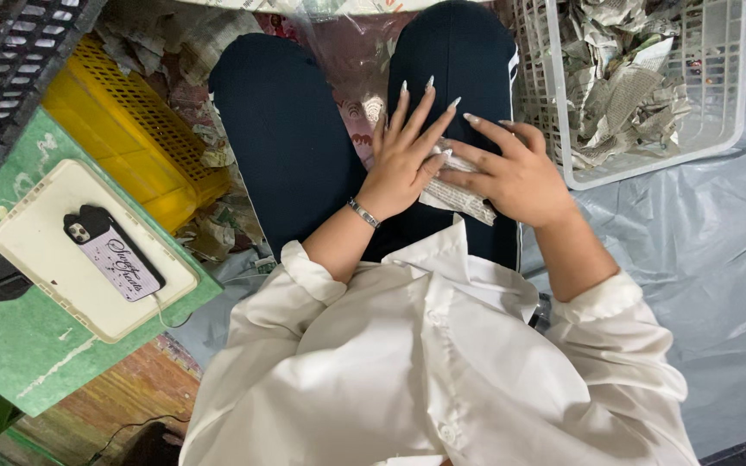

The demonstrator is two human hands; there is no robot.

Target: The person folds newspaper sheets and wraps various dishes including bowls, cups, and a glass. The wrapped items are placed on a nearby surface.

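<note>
Most of the folded newspaper piece (457,197) lies hidden under the left hand (403,155) and right hand (520,177), so its shape is perhaps a flat strip. The white basket (649,151) of crumpled newspaper and the yellow crate (123,129) are cut off by the top edge.

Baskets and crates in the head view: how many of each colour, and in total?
White basket, holding crumpled newspaper: 1
Yellow crate: 1
Black crate: 1
Total: 3
Both hands, left hand and right hand, press a folded newspaper piece on the lap.
</note>
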